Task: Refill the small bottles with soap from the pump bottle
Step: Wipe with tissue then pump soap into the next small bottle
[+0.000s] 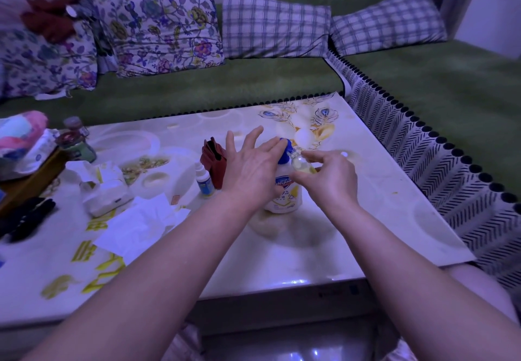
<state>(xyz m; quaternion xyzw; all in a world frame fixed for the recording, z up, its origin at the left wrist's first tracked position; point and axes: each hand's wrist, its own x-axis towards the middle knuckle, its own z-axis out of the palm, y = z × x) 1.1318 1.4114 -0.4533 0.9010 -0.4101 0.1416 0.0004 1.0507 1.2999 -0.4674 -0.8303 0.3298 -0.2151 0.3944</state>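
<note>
A white pump bottle [284, 194] with a blue pump head [285, 149] stands upright in the middle of the table [282, 248]. My left hand [248, 169] lies flat over the pump head, fingers spread, palm on top. My right hand [329, 180] holds a small clear bottle [303, 164] with yellowish liquid, tilted with its mouth at the pump's spout. A second small bottle [203, 181] with a white cap and blue label stands upright to the left of the pump bottle. A small white cap [344, 154] lies on the table beyond my right hand.
A red wallet [214, 163] stands behind the second small bottle. Tissues [138, 225] and a tissue pack [107, 191] lie at the left, with dark jars [76, 140] and a wooden tray [31, 183] further left. A green sofa [197, 90] with cushions surrounds the table.
</note>
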